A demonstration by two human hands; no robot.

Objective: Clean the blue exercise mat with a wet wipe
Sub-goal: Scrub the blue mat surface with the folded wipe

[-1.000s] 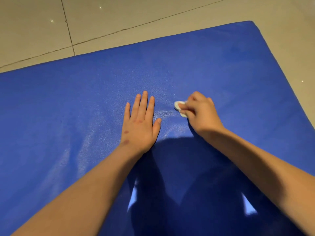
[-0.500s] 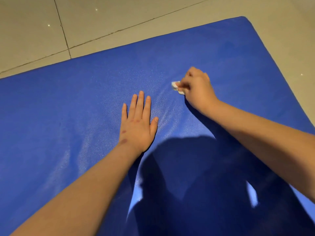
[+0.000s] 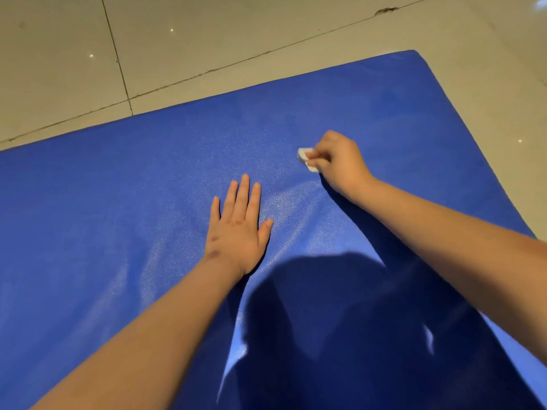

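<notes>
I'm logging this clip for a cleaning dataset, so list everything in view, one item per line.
exercise mat: one, blue, lying flat on the floor and filling most of the view
wet wipe: one, white, folded small, against the mat towards its far right part
floor: pale beige tiles with dark joint lines, along the top and the right edge of the view
shadow: one, dark, cast on the near part of the mat, bottom centre
left hand: one, bare, fingers straight, resting flat on the middle of the mat
right hand: one, bare, fingers curled, pinching the wet wipe on the mat, farther away than the left hand and to its right
</notes>
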